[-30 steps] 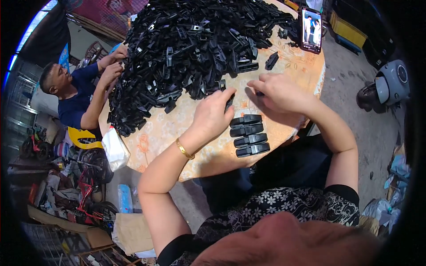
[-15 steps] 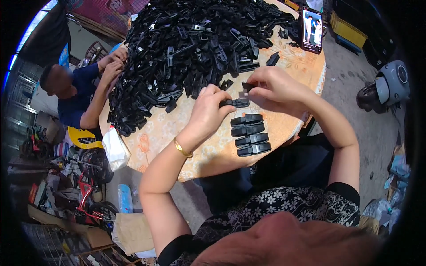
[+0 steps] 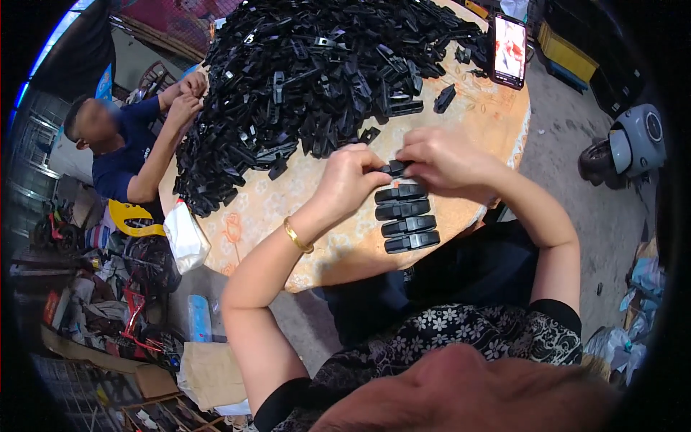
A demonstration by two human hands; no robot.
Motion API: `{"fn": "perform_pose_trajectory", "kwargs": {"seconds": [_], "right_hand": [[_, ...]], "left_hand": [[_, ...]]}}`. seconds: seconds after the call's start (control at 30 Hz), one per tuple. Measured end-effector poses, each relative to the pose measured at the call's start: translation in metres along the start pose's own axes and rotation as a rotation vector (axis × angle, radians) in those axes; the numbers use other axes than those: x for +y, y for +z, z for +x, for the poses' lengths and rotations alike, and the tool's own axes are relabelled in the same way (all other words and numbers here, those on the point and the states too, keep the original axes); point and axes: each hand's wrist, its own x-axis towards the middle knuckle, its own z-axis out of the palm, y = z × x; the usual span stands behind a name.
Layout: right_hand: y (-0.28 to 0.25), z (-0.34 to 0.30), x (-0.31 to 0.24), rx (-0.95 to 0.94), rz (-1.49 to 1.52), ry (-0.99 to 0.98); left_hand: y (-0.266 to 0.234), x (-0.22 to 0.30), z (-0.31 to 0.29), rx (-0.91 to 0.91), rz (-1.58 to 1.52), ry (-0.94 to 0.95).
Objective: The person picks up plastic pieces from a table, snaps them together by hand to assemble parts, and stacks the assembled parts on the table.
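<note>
Between my two hands is a small black plastic part [image 3: 394,168], just above the tabletop. My left hand [image 3: 347,178] pinches its left end between thumb and fingers. My right hand [image 3: 445,160] closes on its right end, with the fingers covering that side and slightly blurred. Directly below, several similar long black plastic parts [image 3: 403,209] lie one under another in a neat column. Beyond my hands spreads a large heap of loose black plastic parts [image 3: 309,86]. A single black part [image 3: 445,99] lies apart from it, past my right hand.
The round table [image 3: 252,248] wears a flowered orange-cream cloth. A phone [image 3: 509,50] with a lit screen stands at its far right edge. A white bag [image 3: 186,237] hangs at the left edge. Another person [image 3: 122,151] works at the heap's left. A scooter [image 3: 637,140] stands at right.
My right hand has moved left and down, bringing the small black piece it held against the part in my left hand. The column of parts has stayed put.
</note>
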Motion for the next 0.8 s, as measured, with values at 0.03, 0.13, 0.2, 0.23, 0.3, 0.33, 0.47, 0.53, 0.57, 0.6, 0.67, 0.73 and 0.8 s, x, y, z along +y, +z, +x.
{"fn": "perform_pose_trajectory", "kwargs": {"seconds": [0.03,0.13,0.2,0.23,0.3,0.33,0.47,0.53,0.57,0.6,0.67,0.73,0.8], "right_hand": [[0.004,0.002,0.0,-0.008,0.035,-0.044],[0.006,0.0,0.001,0.033,0.087,-0.018],[0.001,0.0,0.009,-0.048,0.215,0.016],[-0.002,0.002,0.012,-0.133,0.346,0.052],[-0.017,0.015,0.006,-0.174,0.531,0.473],[-0.026,0.02,-0.002,-0.087,0.617,0.752],[-0.032,0.034,0.114,0.266,-0.531,0.43],[-0.031,0.031,0.149,0.232,-0.496,0.451],[-0.026,0.03,0.163,0.198,-0.453,0.469],[-0.022,0.038,0.158,0.145,-0.302,0.494],[-0.019,0.043,0.15,0.183,-0.31,0.501],[-0.014,0.049,0.13,0.183,-0.381,0.494],[-0.007,0.048,0.104,0.19,-0.431,0.567]], "left_hand": [[0.0,0.002,0.001,-0.024,0.01,0.016],[0.0,0.001,0.0,-0.02,0.022,0.074],[-0.004,0.005,0.002,-0.076,0.022,0.056],[-0.005,0.006,0.002,-0.133,0.02,0.035],[-0.005,-0.001,-0.001,-0.139,-0.001,0.103],[-0.003,-0.003,0.0,-0.153,-0.035,0.185],[-0.001,-0.01,0.01,0.057,0.251,0.332],[0.006,-0.015,0.014,0.124,0.3,0.374],[0.009,-0.018,0.016,0.139,0.381,0.383],[0.008,-0.022,0.015,0.156,0.471,0.379],[0.005,-0.031,0.015,0.156,0.513,0.375],[0.001,-0.031,0.014,0.151,0.552,0.369],[-0.002,-0.023,0.012,0.15,0.602,0.302]]}}
